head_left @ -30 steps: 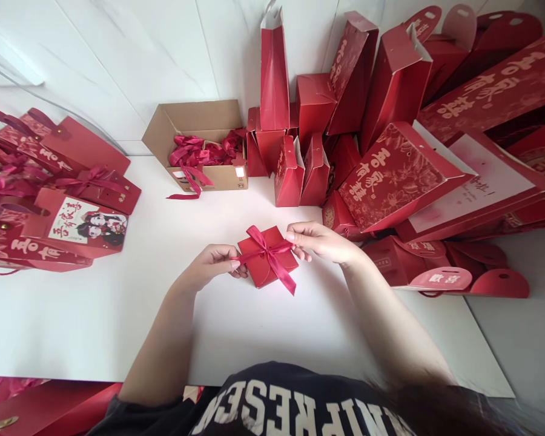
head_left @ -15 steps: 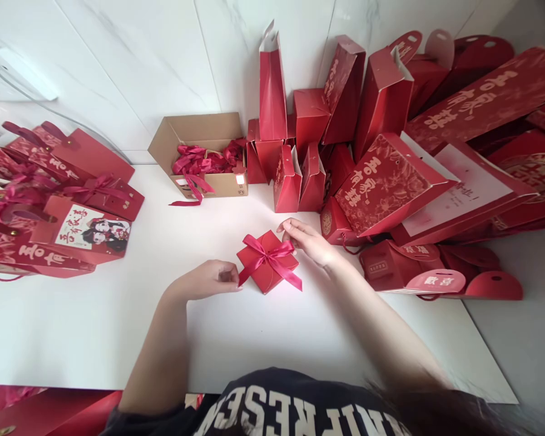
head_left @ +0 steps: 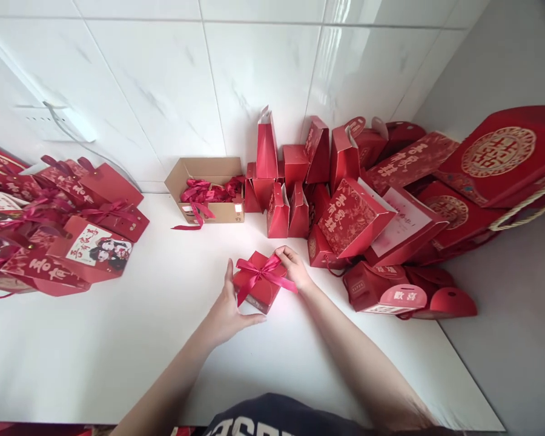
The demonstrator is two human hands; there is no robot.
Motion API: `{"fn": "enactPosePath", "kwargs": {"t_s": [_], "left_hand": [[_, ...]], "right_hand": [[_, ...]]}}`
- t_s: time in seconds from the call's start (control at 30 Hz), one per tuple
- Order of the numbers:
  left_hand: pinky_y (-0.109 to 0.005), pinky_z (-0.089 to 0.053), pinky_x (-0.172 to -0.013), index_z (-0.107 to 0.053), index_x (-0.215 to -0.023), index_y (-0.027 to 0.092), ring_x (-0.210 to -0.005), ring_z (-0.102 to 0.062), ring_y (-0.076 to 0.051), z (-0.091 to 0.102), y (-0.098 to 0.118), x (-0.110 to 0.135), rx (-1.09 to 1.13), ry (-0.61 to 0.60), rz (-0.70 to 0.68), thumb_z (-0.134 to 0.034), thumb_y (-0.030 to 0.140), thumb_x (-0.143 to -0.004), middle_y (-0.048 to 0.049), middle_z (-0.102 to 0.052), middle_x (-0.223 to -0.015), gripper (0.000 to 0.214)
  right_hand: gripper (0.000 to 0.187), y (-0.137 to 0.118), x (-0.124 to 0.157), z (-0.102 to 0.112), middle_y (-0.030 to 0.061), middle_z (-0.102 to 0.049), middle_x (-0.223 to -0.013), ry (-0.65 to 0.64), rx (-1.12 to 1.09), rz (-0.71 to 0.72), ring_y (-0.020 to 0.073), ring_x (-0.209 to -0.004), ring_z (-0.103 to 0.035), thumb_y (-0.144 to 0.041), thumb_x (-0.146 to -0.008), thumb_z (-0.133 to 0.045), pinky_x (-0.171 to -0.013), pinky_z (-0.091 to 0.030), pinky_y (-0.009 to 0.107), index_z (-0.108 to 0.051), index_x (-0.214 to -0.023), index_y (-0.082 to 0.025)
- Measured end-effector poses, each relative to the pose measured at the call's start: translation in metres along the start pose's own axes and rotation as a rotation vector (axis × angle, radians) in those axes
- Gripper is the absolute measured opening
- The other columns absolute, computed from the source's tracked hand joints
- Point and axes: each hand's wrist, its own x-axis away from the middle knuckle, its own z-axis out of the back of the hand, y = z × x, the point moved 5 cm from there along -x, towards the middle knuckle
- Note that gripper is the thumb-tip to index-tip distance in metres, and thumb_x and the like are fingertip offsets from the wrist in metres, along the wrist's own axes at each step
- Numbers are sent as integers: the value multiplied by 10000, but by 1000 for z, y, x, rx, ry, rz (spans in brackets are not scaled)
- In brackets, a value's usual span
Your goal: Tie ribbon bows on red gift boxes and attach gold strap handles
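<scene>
A small red gift box [head_left: 254, 295] stands on the white table, topped by a crimson ribbon bow [head_left: 262, 275] with loose tails. Around the box's left and front sides, my left hand [head_left: 227, 309] is open, thumb stretched along the front and fingers upright at the left. Whether its palm touches the box is unclear. At the far right corner, the fingers of my right hand [head_left: 294, 267] are closed together on the bow's right loop; part of the loop is hidden behind them.
Behind stands an open cardboard box [head_left: 218, 213] of crimson ribbons. Red gift boxes [head_left: 277, 212] crowd the back, with a larger red bag [head_left: 356, 221] and a handled box [head_left: 381, 287] at right. Red gift bags [head_left: 95, 251] sit at left, before a tiled wall [head_left: 154, 79].
My left hand has gone from closed fingers at the ribbon's left tail to spread around the box. The right hand stays by the right loop. The view has tilted up.
</scene>
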Motion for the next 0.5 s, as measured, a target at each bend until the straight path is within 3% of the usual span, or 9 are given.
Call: {"fn": "enactPosePath", "kwargs": {"t_s": [0.17,0.3,0.37,0.5], "left_hand": [[-509,-362,-1116,137,-1505,322,-1433,-297,-351,-25,-5,11,-29,290,-95,-827,434,-614,-161,-244,-1544,1317],[-532,-436,-1015,-258,-1420,223,-1271,-473,-364,-31,-8,14,-246,451,-160,-766,432,-681,-167,-438,-1331,920],[-516,-477,-946,-368,-1313,214,-1152,-555,-338,-27,-12,8,-272,434,-181,-743,385,-704,-133,-517,-1198,735],[-459,-476,-958,-472,-1224,218,-1105,-598,-295,-11,-9,-18,-207,201,-273,-749,305,-692,-91,-590,-1140,606]], "right_hand": [[435,6,-3,1,-2,-547,-713,10,57,62,171,-694,-500,-653,-777,-563,-696,-430,308,-511,-757,-221],[438,2,4,2,3,-561,-720,14,79,107,180,-696,-521,-655,-820,-493,-703,-439,317,-515,-751,-222],[461,-2,11,3,29,-598,-775,28,103,136,204,-767,-558,-650,-853,-443,-753,-449,337,-546,-734,-217],[478,-12,26,12,77,-615,-979,167,185,203,254,-1047,-536,-618,-897,-388,-954,-401,379,-580,-712,-222]]}}
